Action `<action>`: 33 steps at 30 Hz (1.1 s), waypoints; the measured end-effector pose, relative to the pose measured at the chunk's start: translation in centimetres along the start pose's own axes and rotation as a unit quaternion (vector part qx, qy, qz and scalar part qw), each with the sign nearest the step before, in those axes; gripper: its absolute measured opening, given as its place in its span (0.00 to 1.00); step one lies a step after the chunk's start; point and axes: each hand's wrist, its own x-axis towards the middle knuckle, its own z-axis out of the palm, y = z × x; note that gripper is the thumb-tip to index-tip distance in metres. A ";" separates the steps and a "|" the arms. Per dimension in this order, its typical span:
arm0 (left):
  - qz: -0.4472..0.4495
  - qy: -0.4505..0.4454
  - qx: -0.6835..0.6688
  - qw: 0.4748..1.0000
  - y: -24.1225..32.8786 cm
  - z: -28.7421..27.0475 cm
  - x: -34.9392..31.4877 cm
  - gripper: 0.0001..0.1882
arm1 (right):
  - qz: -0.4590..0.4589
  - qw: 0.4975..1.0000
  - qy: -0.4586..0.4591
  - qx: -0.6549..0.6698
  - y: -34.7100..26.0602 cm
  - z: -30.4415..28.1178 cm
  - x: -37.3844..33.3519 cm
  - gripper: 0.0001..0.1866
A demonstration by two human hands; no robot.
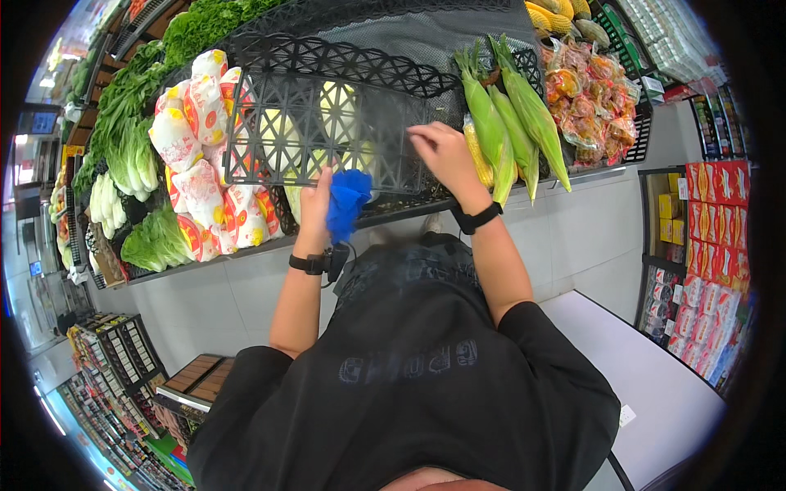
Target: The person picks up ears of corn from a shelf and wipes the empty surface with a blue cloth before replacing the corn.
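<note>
A black plastic lattice panel (274, 127) is tilted over pale vegetables (337, 110), which show through its gaps. At its lower edge my left hand (313, 204) is closed, with a crumpled blue cloth (349, 200) bunched beside the thumb. The fingers behind the panel are hidden; the hand seems to grip that edge too. Over the panel's right end, my right hand (449, 157) has bent fingers with a gap between thumb and index, and I see nothing in it. Husked green corn (509, 123) lies just right of this hand.
White-wrapped produce (201, 176) is piled left of the panel, beside leafy greens (131, 155). Bagged reddish goods (585, 98) lie beyond the corn. The display's front edge (381, 217) runs before me. A pale tabletop (622, 360) stands at my right, near stacked red packages (716, 221).
</note>
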 end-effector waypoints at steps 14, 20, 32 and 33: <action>0.114 -0.031 0.092 0.989 0.0 3.1 -1.7 0.15 | -0.069 0.991 -0.084 -0.076 0.2 3.0 1.2 0.10; 0.124 -0.012 0.122 0.985 0.0 3.8 -1.9 0.15 | -0.070 0.994 -0.051 -0.060 1.7 3.9 0.4 0.10; 0.132 0.012 0.256 0.958 -0.9 4.2 -1.2 0.15 | 0.027 1.000 -0.006 0.008 4.6 2.2 -1.3 0.06; 0.138 0.017 0.259 0.956 -0.8 4.0 -1.1 0.15 | 0.069 0.997 -0.012 0.005 5.5 1.7 -1.6 0.06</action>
